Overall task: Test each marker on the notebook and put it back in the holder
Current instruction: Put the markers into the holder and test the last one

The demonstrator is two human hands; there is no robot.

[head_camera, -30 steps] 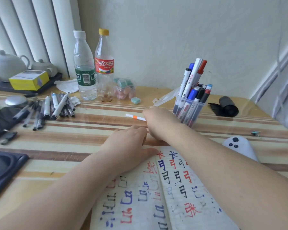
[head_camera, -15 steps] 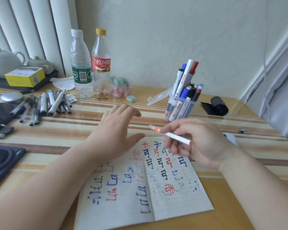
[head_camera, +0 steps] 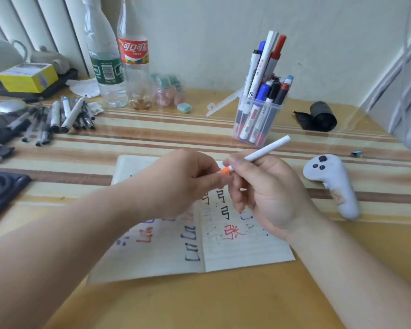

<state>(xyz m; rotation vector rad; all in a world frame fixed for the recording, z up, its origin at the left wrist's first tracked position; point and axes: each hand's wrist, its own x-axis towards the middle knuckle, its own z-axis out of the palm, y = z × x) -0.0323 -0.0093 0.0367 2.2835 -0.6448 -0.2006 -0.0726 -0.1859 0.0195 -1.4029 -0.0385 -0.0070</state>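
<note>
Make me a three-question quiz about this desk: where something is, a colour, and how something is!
1. Where is the white controller? A inside the holder; B right of the notebook; C under the bottles.
2. What colour is the end of the marker that the left hand pinches? A green; B orange; C purple.
3. The notebook is: A open; B shut; C rolled up.
Answers: B, it lies beside the right page; B, an orange band shows there; A, both written pages show.
</note>
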